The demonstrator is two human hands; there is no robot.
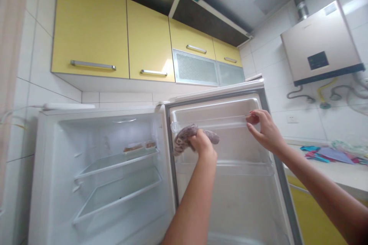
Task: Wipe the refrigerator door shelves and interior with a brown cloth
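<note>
An open white fridge [48,168] fills the lower left, its door [238,199] swung out to the right. My left hand [201,142] grips a brown patterned cloth [184,139] in front of the upper door shelf, near the hinge side. Close to the other end of that clear door shelf [227,122] is my right hand [263,126], thumb and forefinger curved with a gap between them; whether the fingertips touch the shelf end is hard to tell. A lower door shelf [244,169] runs below both hands.
Small packs of food [133,147] sit on the upper glass shelf inside the fridge. Yellow wall cabinets [92,26] hang above. On the right are a water heater [319,42] and a counter [342,172] bearing coloured cloths [330,154].
</note>
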